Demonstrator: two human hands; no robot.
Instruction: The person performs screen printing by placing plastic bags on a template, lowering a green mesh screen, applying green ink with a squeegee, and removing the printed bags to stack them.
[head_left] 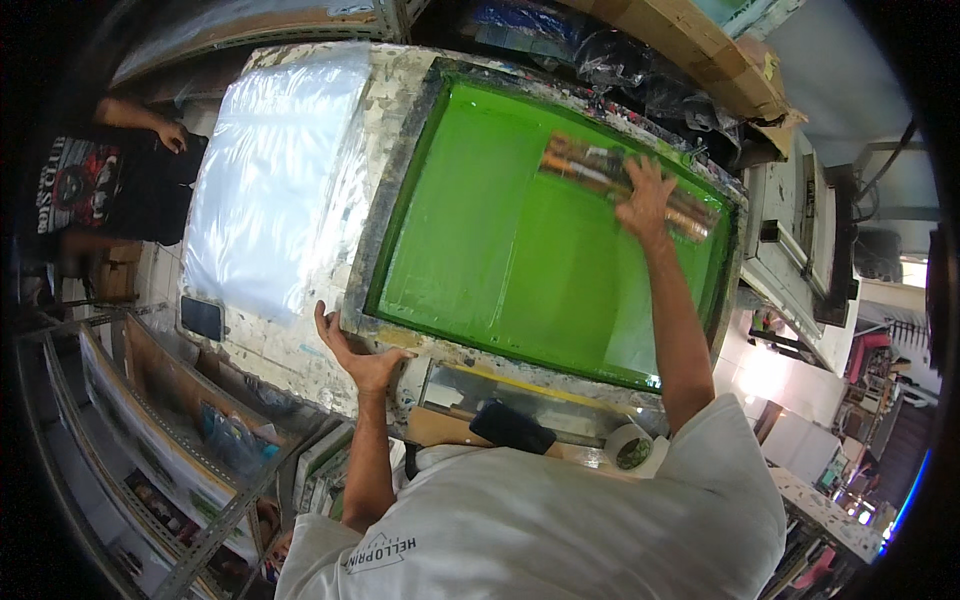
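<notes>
My right hand is wrapped over the back of a long wooden squeegee, slightly blurred, lying at a slant across the far right of a green printing screen. Green covers the mesh, with a pale patch at the near right corner. A worn, ink-stained frame surrounds the mesh. Beside the frame's near left corner, my left hand holds nothing, with its thumb and fingers spread apart. Whether it touches the frame is hard to tell.
A stack of clear plastic sheets lies left of the screen. A dark phone rests at the table's corner; another phone and a tape roll are close to my body. Another person stands far left. Metal racks flank the near left.
</notes>
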